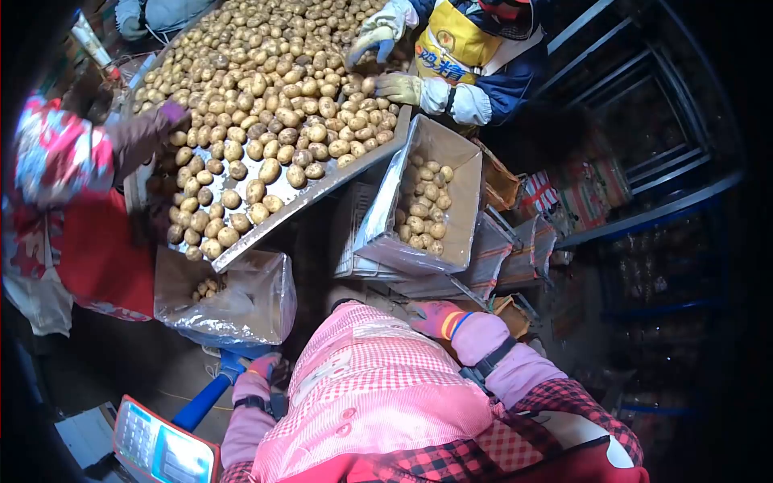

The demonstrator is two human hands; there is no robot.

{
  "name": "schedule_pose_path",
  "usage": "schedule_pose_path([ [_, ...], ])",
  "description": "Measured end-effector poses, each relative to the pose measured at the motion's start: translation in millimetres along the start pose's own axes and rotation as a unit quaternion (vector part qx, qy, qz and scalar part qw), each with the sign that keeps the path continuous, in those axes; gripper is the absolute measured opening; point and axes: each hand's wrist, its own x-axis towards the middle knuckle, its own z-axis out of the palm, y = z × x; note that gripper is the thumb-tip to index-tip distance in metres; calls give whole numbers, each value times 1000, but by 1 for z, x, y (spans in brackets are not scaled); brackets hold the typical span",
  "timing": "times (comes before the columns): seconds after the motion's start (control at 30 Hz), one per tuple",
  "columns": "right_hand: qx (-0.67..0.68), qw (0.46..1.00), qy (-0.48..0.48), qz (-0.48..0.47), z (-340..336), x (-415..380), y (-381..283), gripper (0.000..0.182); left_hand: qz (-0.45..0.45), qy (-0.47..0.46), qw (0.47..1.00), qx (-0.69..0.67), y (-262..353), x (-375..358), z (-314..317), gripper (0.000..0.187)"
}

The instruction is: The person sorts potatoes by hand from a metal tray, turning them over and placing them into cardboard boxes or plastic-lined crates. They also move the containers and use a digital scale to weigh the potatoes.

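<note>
My left hand [264,366], in a pink and purple glove, hangs low beside the blue base of a scale, just below a plastic-lined carton [270,302] holding a few potatoes. Its fingers are mostly hidden. In a matching glove with orange bands, my right hand [441,319] is at the right edge of my pink checked apron [362,378]. What its fingers touch is not clear. Beyond it stands a second lined carton [455,157], partly filled with potatoes [424,201]. The scale's display [165,443] is at lower left, on a blue post [201,402].
A metal-edged sorting table [314,197] bears a large heap of potatoes [266,88]. One co-worker in red [101,249] reaches over it from the left; another in a yellow apron [455,48] has gloved hands at the heap. More cartons [479,253] and metal racks [636,105] stand right.
</note>
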Motion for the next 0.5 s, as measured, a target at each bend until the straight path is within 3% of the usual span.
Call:
schedule_pose_path([
  [0.03,5,1000,-5,3,-9,-1,3,61,-7,1,1000,4,5,-4,-8,25],
  [0.1,13,999,-42,-28,-33,2,22,57,-113,12,989,89,15,-14,-24,37],
  [0.13,-42,994,38,-89,-43,11,46,55,-115,10,990,83,33,-40,-14,36],
  [0.2,110,978,165,-63,-74,36,81,51,-86,3,994,66,52,-65,-1,36],
  [0.23,311,928,202,29,-93,52,89,51,-46,-4,998,50,66,-77,7,36],
  [0.3,273,915,297,14,-129,90,108,53,-40,-11,999,32,101,-94,42,33],
  [0.4,142,927,295,183,-165,185,146,68,51,-23,989,138,139,-96,86,31],
  [0.5,124,910,268,290,-215,252,155,82,36,-17,971,234,198,-115,166,31],
])
